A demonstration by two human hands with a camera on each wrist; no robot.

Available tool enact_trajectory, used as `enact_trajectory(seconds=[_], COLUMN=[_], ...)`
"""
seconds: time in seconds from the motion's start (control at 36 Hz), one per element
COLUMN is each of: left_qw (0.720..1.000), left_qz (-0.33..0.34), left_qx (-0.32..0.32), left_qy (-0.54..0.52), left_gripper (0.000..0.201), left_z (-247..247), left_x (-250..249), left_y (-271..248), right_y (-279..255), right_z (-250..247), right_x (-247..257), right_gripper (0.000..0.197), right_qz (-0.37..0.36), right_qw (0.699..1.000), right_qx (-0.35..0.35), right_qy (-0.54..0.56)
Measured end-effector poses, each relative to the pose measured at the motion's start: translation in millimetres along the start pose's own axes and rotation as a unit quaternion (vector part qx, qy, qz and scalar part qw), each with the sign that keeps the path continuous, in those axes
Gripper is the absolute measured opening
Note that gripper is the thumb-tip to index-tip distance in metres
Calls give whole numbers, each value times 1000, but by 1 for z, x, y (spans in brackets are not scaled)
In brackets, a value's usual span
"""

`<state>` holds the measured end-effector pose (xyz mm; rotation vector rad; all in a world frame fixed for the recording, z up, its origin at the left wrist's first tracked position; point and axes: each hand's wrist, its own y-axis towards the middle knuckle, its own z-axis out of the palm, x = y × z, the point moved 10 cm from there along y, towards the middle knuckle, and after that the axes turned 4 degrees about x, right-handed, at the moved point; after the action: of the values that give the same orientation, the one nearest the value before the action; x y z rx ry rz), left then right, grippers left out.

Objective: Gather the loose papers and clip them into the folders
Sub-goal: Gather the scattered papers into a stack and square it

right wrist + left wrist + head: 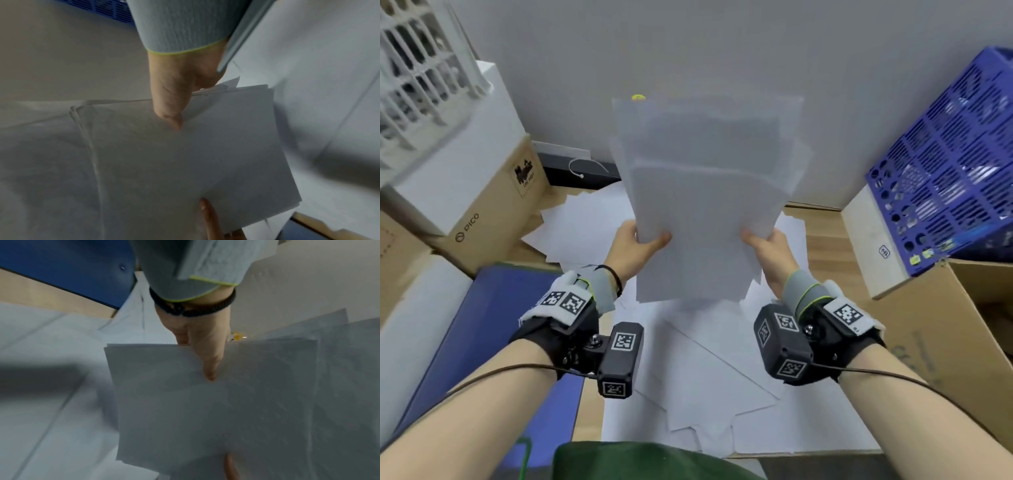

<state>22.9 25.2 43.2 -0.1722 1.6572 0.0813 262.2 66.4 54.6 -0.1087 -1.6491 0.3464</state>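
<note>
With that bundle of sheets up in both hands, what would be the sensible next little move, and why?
Probably tap the stack of papers on edge to square it. The left hand and right hand pinch its lower corners, but the sheets are fanned and uneven, and more loose sheets lie on the desk beside the blue folder.

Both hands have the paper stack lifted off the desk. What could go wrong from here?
1. The paper stack is fanned and uneven, pinched only near its lower corners by the left hand and right hand; sheets could slip out.
2. Loose sheets lie on the desk below, so dropped pages would mix back in.
</note>
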Motion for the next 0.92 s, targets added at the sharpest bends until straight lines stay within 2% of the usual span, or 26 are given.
enact_trajectory(seconds=[0.14, 0.22, 0.31, 0.44, 0.53, 0.61, 0.67, 0.86, 0.92], left_qw=[994, 991, 994, 994, 984, 979, 978, 980, 981], left_qz=[93, 119, 93, -54, -116, -166, -164, -113, -124], left_qx=[-44, -46, -47, -31, -16, -5, -3, 0, 8], left_qy=[-40, -38, 24, 89, 134, 119, 132, 161, 150], left_gripper=[22, 43, 49, 51, 53, 58, 54, 18, 15], left_z=[-14, -23, -30, -35, -35, -29, -26, -17, -17], left_x=[-61, -69, -49, 40, 89, 121, 128, 120, 116], left_y=[8, 11, 12, -2, -17, -31, -36, -31, -29], right_y=[3, 0, -1, -10, -15, -16, -18, -16, -13], right_z=[-5, -9, -16, -39, -56, -68, -72, -101, -111], right_x=[63, 73, 55, 1, -27, -43, -44, -44, -48], right_gripper=[12, 11, 14, 21, 17, 19, 20, 17, 16], right_qz=[-106, -131, -112, -32, 9, 22, 24, 32, 42], right_qw=[992, 987, 987, 988, 987, 982, 982, 981, 978], right_qx=[-3, 0, -20, -89, -122, -130, -127, -146, -162], right_qy=[65, 98, 114, 120, 105, 135, 136, 121, 124])
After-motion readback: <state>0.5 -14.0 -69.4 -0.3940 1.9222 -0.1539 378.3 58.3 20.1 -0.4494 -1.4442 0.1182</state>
